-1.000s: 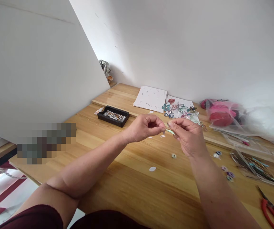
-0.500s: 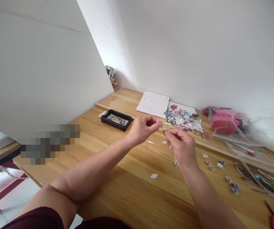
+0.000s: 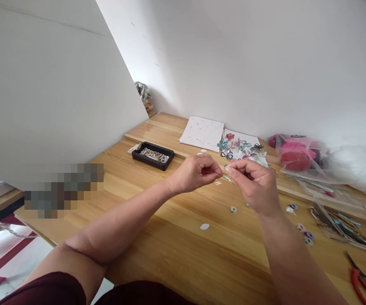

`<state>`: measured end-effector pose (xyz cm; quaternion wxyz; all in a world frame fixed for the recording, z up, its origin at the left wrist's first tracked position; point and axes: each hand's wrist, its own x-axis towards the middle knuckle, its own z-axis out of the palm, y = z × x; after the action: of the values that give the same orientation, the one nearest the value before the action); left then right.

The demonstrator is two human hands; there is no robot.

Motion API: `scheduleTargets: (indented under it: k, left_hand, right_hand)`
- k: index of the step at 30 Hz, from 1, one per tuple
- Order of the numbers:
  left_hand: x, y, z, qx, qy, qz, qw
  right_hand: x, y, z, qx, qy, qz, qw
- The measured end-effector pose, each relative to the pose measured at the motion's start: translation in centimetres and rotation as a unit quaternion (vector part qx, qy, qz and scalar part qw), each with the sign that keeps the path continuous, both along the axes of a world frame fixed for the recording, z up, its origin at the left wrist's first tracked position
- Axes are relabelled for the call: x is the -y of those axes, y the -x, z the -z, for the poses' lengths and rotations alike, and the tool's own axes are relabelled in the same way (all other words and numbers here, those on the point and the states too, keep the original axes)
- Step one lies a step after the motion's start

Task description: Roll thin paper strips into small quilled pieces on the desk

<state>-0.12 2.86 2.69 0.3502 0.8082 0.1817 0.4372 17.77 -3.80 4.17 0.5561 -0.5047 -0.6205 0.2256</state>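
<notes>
Over the middle of the table, my left hand (image 3: pixel 198 173) is closed in a pinch, palm turned to the right. A fine thread (image 3: pixel 207 171) shows across its curled fingers. By its fingertips is a small pale green petal-shaped piece (image 3: pixel 227 178), partly lost between the hands. My right hand (image 3: pixel 254 184) pinches thumb and forefinger together just right of the left fingertips; what lies in that pinch is too small to make out. White petal-shaped pieces lie below and behind the hands, one oval piece (image 3: pixel 205 227) nearest me.
A black tray (image 3: pixel 152 165) of beads stands left of my hands. Behind are white paper sheets (image 3: pixel 202 133) and coloured wire-and-thread flowers (image 3: pixel 248 148). To the right lie thread bobbins (image 3: pixel 310 235), a clear bag of tools (image 3: pixel 345 226), red-handled pliers (image 3: pixel 365 284) and bagged pink material (image 3: pixel 299 154).
My right hand has moved right and slightly up, and its fingertips have come level with the left ones. The green petal piece now hangs lower between the hands. The view has shifted slightly.
</notes>
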Motion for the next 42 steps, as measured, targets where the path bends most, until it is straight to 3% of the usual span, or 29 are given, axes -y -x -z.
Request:
scheduleTargets:
  k: [4, 8, 14, 18, 23, 27, 35, 42]
  left_hand:
    - [0.2, 0.0, -0.3, 0.032, 0.100, 0.051, 0.993]
    - [-0.1, 0.1, -0.1, 0.071, 0.194, 0.056, 0.977]
    - [-0.5, 0.1, 0.1, 0.115, 0.264, 0.062, 0.956]
    - [-0.5, -0.2, 0.0, 0.175, 0.305, 0.098, 0.931]
    - [-0.5, -0.5, 0.5, 0.207, 0.355, 0.129, 0.902]
    - [-0.6, -0.4, 0.6, 0.206, 0.385, 0.119, 0.892]
    - [-0.9, -0.2, 0.7, 0.181, 0.404, 0.096, 0.891]
    - [-0.5, 0.0, 0.2, 0.120, 0.373, 0.077, 0.917]
  right_hand:
    - [-0.9, -0.6, 0.1, -0.151, 0.104, -0.038, 0.982]
    - [-1.1, -0.1, 0.7, -0.261, 0.180, -0.058, 0.947]
    - [-1.1, 0.4, 1.5, -0.304, 0.268, -0.108, 0.908]
    - [-1.3, 0.4, 1.8, -0.311, 0.288, -0.118, 0.898]
    - [-1.4, 0.5, 1.7, -0.298, 0.290, -0.120, 0.902]
    - [-1.3, 0.4, 1.7, -0.247, 0.265, -0.106, 0.926]
    - [-1.4, -0.7, 1.7, -0.130, 0.235, -0.119, 0.956]
    - [-0.4, -2.1, -0.5, -0.054, 0.170, -0.114, 0.977]
